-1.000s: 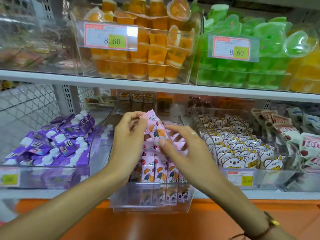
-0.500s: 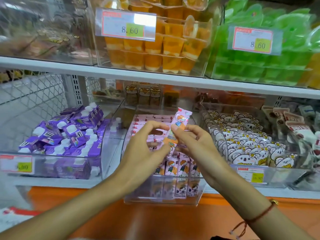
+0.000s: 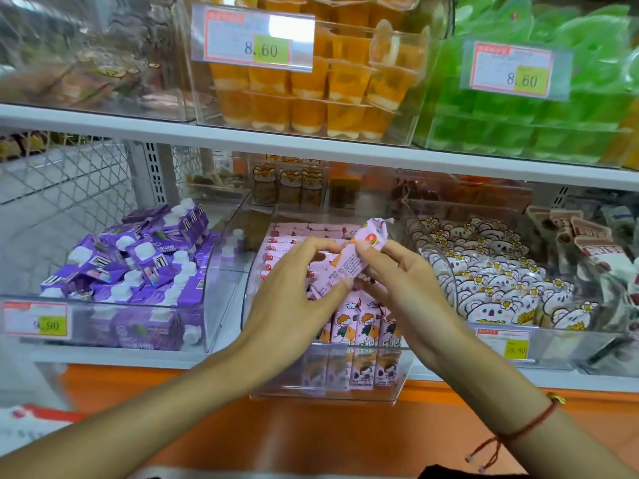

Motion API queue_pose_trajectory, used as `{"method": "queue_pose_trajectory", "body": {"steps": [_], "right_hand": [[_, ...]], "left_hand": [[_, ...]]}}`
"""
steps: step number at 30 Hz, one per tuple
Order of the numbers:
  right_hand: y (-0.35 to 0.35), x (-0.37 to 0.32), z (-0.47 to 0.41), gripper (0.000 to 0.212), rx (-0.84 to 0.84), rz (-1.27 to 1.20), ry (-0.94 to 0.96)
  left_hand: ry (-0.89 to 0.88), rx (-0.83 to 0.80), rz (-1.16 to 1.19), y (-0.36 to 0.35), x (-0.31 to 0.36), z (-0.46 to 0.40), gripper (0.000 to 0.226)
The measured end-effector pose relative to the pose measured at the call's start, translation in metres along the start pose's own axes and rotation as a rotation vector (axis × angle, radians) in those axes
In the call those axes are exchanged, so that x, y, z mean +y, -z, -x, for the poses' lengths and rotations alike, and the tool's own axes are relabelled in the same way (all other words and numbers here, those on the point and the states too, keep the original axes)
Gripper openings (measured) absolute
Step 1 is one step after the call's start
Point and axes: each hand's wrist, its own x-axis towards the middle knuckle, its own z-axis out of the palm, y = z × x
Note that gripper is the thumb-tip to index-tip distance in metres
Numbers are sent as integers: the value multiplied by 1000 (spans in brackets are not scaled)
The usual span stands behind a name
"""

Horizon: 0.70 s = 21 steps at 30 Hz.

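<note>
In the head view, a slim pink packet (image 3: 351,262) is held tilted over the middle clear bin (image 3: 273,382) on the lower shelf (image 3: 114,359), its crimped top pointing toward one o'clock. It is pinched near its lower end by the thumb and curled fingers of the left hand (image 3: 294,302) and gripped near its upper end by the right hand (image 3: 411,292), apparently so that it can be turned and lined up before being slotted in. Fine print is seen on the packet's back, too small to be read. Below the hands, matching pink packets (image 3: 359,323) printed with a cartoon child are stood upright in rows, faces toward the aisle, probably for easy picking. At nine o'clock, purple spouted pouches (image 3: 138,264) are heaped loosely above a tag marked 9.90 (image 3: 36,323). At three o'clock, koala-faced packets (image 3: 501,288) are packed in a bin whose price tag (image 3: 505,344) is blurred. At twelve o'clock, orange jelly cups (image 3: 311,91) are stacked behind a tag reading 8.60 (image 3: 256,43); at two o'clock, green jelly cups (image 3: 518,119) carry a second 8.60 tag (image 3: 515,70).
</note>
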Motion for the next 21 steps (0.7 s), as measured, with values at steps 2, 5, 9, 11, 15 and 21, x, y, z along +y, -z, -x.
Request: {"method": "queue_pose_trajectory", "body": {"steps": [2, 5, 9, 11, 15, 21], "right_hand": [[0, 2, 0, 22, 28, 36, 14], [0, 3, 0, 16, 26, 82, 34], [6, -1, -1, 27, -37, 150, 47], [10, -2, -2, 30, 5, 158, 19], [10, -1, -2, 33, 64, 119, -59], [8, -1, -3, 39, 81, 141, -73]], "left_hand": [[-31, 40, -58, 0, 1, -1, 37], [-10, 59, -36, 1, 2, -3, 37], [139, -3, 161, 5, 6, -9, 33], [317, -75, 370, 9, 11, -11, 31], [671, -232, 744, 13, 21, -12, 25], [864, -243, 888, 12, 21, -16, 45]]}}
